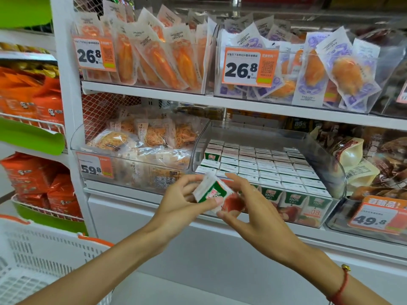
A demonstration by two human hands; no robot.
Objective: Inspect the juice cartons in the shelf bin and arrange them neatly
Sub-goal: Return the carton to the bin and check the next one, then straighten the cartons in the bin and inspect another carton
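A clear plastic shelf bin (334,166) on the middle shelf holds several small green, white and red juice cartons (271,166) packed in rows, tops up. In front of the bin's lower left corner, one tilted juice carton (212,192) is held between both hands. My left hand (182,203) grips it from the left, thumb on its front and fingers behind. My right hand (248,208) holds its right side, thumb under the bottom corner and fingers curved over the top.
A clear bin of packaged snacks (136,148) stands left of the carton bin, and bagged goods (361,159) lie to its right. Orange price tags (376,219) hang on the bin fronts. A white perforated basket (44,260) sits at lower left.
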